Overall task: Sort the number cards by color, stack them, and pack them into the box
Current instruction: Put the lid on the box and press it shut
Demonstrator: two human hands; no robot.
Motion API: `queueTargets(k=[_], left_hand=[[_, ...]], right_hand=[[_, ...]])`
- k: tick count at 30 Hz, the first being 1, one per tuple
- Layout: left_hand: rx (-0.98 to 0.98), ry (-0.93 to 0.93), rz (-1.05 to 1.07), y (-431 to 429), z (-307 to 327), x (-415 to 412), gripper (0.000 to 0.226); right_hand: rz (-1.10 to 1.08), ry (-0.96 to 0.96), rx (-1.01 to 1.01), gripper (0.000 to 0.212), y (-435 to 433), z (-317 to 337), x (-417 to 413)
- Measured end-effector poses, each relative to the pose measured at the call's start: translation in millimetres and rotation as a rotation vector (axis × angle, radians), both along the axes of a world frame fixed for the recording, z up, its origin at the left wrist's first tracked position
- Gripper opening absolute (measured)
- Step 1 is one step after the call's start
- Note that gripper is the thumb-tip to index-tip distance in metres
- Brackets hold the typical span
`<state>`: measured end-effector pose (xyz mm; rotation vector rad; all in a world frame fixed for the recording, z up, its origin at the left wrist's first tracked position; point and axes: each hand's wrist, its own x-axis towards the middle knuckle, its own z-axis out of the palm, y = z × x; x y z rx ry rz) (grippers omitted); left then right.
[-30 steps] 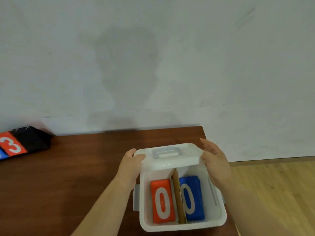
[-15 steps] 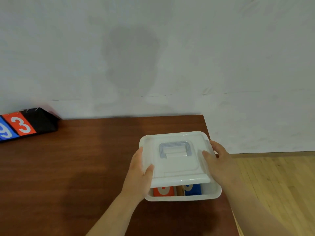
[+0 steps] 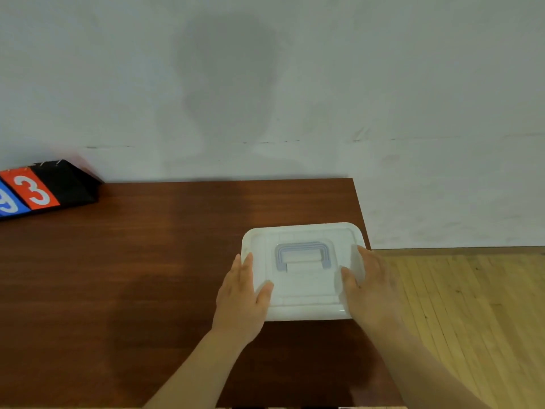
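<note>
A white plastic box point(image 3: 306, 316) stands on the dark brown wooden table point(image 3: 141, 278), at the right side of the table near its far right corner and close to the right edge. The white lid point(image 3: 308, 286) lies flat across the top of the box and covers the opening completely, so the contents cannot be seen. A grey-blue carrying handle point(image 3: 303, 255) lies folded down in a recess at the far half of the lid. The left hand point(image 3: 241, 296) grasps the lid at its left side: the thumb lies on the top surface and the fingers run along the left edge. The right hand point(image 3: 370, 287) grasps the lid at its right side in the mirrored position, thumb on the top surface and fingers along the right edge; this hand is somewhat blurred, so the finger contact is less distinct. Both forearms enter from the bottom of the view. At the far left of the table, well apart from the box, a black scoreboard stand point(image 3: 70, 184) sits against the wall. It shows a red card point(image 3: 34, 191) bearing a white 3 and, just beside it, a blue card point(image 3: 8, 203) that is cut off by the frame edge; its number cannot be read. A plain grey wall point(image 3: 295, 84) rises behind the table. Light wooden floor point(image 3: 472, 314) is visible to the right of the table.
</note>
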<state>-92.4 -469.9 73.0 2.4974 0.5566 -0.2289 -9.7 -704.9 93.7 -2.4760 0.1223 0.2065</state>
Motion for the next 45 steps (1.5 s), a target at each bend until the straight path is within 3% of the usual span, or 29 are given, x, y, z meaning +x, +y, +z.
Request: queueTargets(k=[5,8,12,16,20,22,24,27,31,45], left_hand=[[0.233,-0.013,-0.154,-2,4,5,0.072],[0.252,-0.065,-0.376,-15,18,29,0.074],[0.28,0.017,-0.656,-40,29,67,0.087],[0.318,0.023,-0.765,-60,28,86,0.094],[0.345,0.059,-0.809,-71,21,92,0.101],[0.35,0.074,-0.8,-73,16,91,0.101],[0.388,0.072,-0.795,-73,12,90,0.101],[0.405,0.063,-0.804,-74,9,92,0.101],[0.407,0.041,-0.816,-73,7,93,0.1],[0.379,0.03,-0.81,-72,7,94,0.1]], right_hand=[[-0.002,0.017,0.042,0.059,-3,-6,1],[-0.001,0.015,0.057,0.057,-5,-5,2],[-0.013,0.007,0.159,0.051,-15,-6,3],[-0.122,0.092,0.216,0.069,-34,-11,7],[-0.18,0.334,0.555,0.092,-51,-29,14],[-0.157,0.487,0.73,0.091,-56,-36,16],[-0.093,0.522,0.825,0.081,-56,-34,15],[-0.015,0.421,0.855,0.054,-57,-34,16],[0.0,0.381,0.788,0.068,-57,-32,16],[0.052,0.297,0.675,0.057,-57,-30,18]])
